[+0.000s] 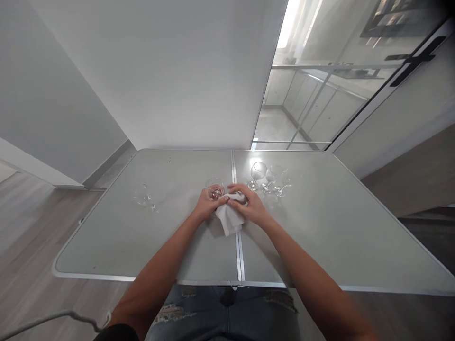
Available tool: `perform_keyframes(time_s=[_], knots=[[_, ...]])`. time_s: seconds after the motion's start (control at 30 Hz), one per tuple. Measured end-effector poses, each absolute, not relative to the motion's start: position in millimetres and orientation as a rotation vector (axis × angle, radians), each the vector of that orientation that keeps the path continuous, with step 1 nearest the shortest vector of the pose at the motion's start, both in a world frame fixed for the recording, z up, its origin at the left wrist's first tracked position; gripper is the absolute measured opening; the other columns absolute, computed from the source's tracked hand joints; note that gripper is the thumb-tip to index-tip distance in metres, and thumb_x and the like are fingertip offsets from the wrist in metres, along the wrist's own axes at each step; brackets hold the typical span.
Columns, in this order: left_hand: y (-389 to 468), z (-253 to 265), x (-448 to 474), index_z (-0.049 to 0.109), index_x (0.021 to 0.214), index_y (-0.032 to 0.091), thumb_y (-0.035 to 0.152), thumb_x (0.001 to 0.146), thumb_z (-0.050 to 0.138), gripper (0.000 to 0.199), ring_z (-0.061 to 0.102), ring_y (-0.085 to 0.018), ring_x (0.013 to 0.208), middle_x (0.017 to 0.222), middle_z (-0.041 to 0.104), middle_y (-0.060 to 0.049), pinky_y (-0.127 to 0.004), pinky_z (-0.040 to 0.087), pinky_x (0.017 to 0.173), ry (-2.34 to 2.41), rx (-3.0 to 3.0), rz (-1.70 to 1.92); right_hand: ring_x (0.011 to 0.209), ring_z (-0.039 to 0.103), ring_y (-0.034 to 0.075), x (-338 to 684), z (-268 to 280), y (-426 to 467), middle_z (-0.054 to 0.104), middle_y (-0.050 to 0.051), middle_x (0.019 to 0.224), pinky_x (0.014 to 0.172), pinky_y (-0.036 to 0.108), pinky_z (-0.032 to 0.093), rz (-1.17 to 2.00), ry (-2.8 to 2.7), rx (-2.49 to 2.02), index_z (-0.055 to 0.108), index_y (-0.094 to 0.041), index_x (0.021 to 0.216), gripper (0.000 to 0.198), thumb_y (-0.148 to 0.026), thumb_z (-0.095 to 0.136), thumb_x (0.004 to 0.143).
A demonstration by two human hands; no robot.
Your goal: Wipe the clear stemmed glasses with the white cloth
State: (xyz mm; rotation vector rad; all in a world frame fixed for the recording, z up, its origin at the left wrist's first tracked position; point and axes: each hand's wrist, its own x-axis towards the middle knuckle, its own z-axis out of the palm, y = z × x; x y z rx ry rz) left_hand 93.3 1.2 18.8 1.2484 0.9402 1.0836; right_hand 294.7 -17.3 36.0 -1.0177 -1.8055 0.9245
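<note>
My left hand [209, 203] is closed around a clear stemmed glass [214, 183] above the middle of the table. A white cloth [230, 220] is pinched in my right hand [249, 203], beside the left. The cloth hangs down between both hands, and its upper part meets the glass near my left thumb. Part of the glass is hidden by my fingers and the cloth. Off to the right stand three clear stemmed glasses, the nearest to the wall being an upright wine glass [258, 170]. Another glass [145, 196] lies on its side at the left.
The pale folding table [305, 237] has a metal edge and a metal seam [239, 255] down its middle. A white wall [177, 85] rises behind it. At the back right is a glass-paned door [302, 109] with a black handle [415, 59].
</note>
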Motion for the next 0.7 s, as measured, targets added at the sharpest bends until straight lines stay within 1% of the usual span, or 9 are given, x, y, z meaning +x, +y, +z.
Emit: perform_keyframes(time_s=[0.03,0.07,0.13,0.27,0.4,0.47,0.57,0.63,0.7], knots=[[1,20,93,0.056,0.08,0.017,0.048,0.063,0.089,0.048,0.04,-0.006,0.05,0.059,0.049,0.006,-0.019,0.029,0.049,0.918,1.263,1.053,0.095,0.059,0.024,297,37,-17,0.065,0.006,0.102,0.082,0.037,0.048,1.037,-1.786,-1.019,0.065,-0.024,0.095,0.027,-0.051,0.063,0.091],[0,21,92,0.056,0.08,0.017,0.047,0.061,0.09,0.049,0.041,-0.006,0.051,0.06,0.049,0.006,-0.019,0.03,0.05,0.9,1.279,1.03,0.083,0.056,0.02,299,38,-16,0.062,0.003,0.087,0.074,0.034,0.045,1.123,-1.745,-1.03,0.062,-0.023,0.086,0.029,-0.05,0.059,0.094],[1,24,89,0.055,0.08,0.017,0.044,0.06,0.091,0.049,0.043,-0.007,0.055,0.063,0.048,0.006,-0.019,0.031,0.052,0.859,1.314,0.961,0.069,0.047,0.016,302,40,-15,0.051,-0.001,0.072,0.065,0.03,0.039,1.199,-1.628,-1.057,0.056,-0.022,0.076,0.036,-0.052,0.056,0.096],[4,28,82,0.056,0.083,0.017,0.041,0.059,0.092,0.05,0.044,-0.007,0.057,0.066,0.048,0.005,-0.02,0.031,0.053,0.782,1.338,0.83,0.067,0.042,0.015,302,41,-14,0.044,-0.002,0.07,0.062,0.028,0.035,1.335,-1.279,-1.025,0.053,-0.023,0.075,0.04,-0.058,0.058,0.093],[10,25,74,0.055,0.083,0.018,0.039,0.059,0.091,0.049,0.047,-0.009,0.06,0.07,0.048,0.004,-0.02,0.035,0.054,0.768,1.228,1.018,0.063,0.041,0.013,304,44,-13,0.044,-0.004,0.071,0.056,0.026,0.033,1.588,-0.956,-1.03,0.055,-0.025,0.082,0.041,-0.061,0.072,0.081],[12,23,69,0.057,0.088,0.018,0.036,0.06,0.09,0.048,0.051,-0.01,0.062,0.074,0.051,0.003,-0.021,0.038,0.055,0.743,1.183,1.016,0.062,0.042,0.013,307,46,-12,0.046,-0.004,0.071,0.055,0.025,0.034,1.676,-0.91,-1.01,0.055,-0.024,0.082,0.041,-0.06,0.075,0.078],[14,20,66,0.06,0.093,0.018,0.031,0.059,0.09,0.047,0.056,-0.012,0.068,0.082,0.056,0.0,-0.022,0.042,0.058,0.717,1.17,0.926,0.062,0.043,0.012,310,49,-12,0.046,-0.004,0.07,0.055,0.025,0.035,1.668,-0.868,-0.936,0.055,-0.024,0.082,0.04,-0.057,0.078,0.078],[13,19,66,0.06,0.093,0.018,0.027,0.06,0.089,0.045,0.057,-0.013,0.07,0.085,0.058,-0.001,-0.023,0.043,0.06,0.697,1.158,0.897,0.063,0.046,0.012,312,49,-12,0.049,-0.004,0.072,0.055,0.025,0.036,1.67,-0.876,-0.899,0.058,-0.025,0.087,0.039,-0.057,0.079,0.077],[12,21,67,0.059,0.092,0.019,0.025,0.061,0.087,0.043,0.057,-0.014,0.073,0.089,0.059,-0.002,-0.024,0.045,0.063,0.649,1.133,0.916,0.067,0.051,0.014,312,49,-13,0.057,-0.002,0.078,0.058,0.026,0.039,1.748,-0.97,-0.912,0.063,-0.025,0.096,0.044,-0.055,0.083,0.072]])
